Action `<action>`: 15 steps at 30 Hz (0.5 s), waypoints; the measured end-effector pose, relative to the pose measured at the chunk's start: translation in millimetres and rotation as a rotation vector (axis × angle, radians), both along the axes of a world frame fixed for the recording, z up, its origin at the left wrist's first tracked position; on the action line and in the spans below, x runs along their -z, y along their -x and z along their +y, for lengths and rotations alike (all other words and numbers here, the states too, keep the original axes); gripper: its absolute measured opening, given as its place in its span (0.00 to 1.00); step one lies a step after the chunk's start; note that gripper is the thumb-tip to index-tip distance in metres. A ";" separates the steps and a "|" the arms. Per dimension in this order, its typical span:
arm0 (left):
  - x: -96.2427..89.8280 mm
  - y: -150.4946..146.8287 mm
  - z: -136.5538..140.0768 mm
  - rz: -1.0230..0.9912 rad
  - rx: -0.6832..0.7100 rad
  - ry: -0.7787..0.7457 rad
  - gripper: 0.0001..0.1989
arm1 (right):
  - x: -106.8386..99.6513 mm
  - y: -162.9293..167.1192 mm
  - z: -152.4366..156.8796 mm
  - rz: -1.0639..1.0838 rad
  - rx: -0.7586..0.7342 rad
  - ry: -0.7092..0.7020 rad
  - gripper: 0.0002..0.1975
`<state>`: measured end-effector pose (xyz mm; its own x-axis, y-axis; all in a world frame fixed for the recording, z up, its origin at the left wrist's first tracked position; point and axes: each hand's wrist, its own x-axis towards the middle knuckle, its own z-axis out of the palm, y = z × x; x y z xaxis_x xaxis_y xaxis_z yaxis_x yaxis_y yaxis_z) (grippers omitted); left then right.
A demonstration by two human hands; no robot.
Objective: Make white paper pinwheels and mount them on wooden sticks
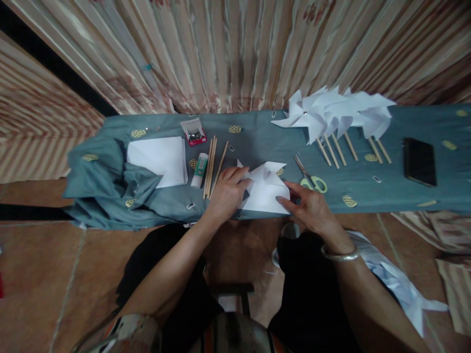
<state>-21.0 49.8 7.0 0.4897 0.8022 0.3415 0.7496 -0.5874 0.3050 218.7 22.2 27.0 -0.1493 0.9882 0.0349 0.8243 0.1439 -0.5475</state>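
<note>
A white paper pinwheel blank (264, 189), cut and partly folded, lies at the table's front edge between my hands. My left hand (230, 191) holds its left side, fingers closed on a paper flap. On the right side, my right hand (305, 201) pinches the paper's edge between thumb and fingers. Green-handled scissors (311, 179) lie just beyond my right hand, blades pointing away. Left of my left hand are several wooden sticks (211, 169) and a green and white glue stick (199, 170).
Finished white pinwheels (324, 113) on sticks overlap at the back right. A black phone (419, 162) lies farther right. At left are a stack of white paper (158, 159) and an open red box of metal pins (195, 135). Bunched cloth (110, 171) covers the table's left end.
</note>
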 end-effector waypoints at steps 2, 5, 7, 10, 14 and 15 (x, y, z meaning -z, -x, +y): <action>-1.7 -2.9 -0.8 -0.012 -0.020 -0.017 0.15 | -2.2 1.6 -0.9 -0.002 0.005 0.029 0.23; -6.4 -10.2 -10.9 -0.035 -0.015 -0.056 0.19 | -4.2 0.4 -1.5 0.007 0.040 -0.016 0.24; -8.9 -16.3 -21.5 -0.040 0.047 -0.044 0.17 | -5.6 -1.4 -1.8 0.021 0.045 -0.062 0.24; -9.0 -24.6 -36.3 0.004 0.196 0.031 0.12 | -8.9 -2.7 -2.0 0.055 0.032 -0.140 0.21; -5.8 -29.0 -43.6 0.028 0.202 0.034 0.15 | -10.5 -1.2 -1.0 0.077 -0.006 -0.253 0.17; -5.2 -28.5 -43.2 0.020 0.186 0.030 0.15 | -9.9 -0.8 -0.6 0.079 -0.015 -0.258 0.17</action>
<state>7.5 6.6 12.3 0.6374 0.7067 0.3072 0.6347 -0.7075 0.3107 219.5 21.6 36.9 -0.1507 0.9427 0.2977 0.7771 0.2991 -0.5537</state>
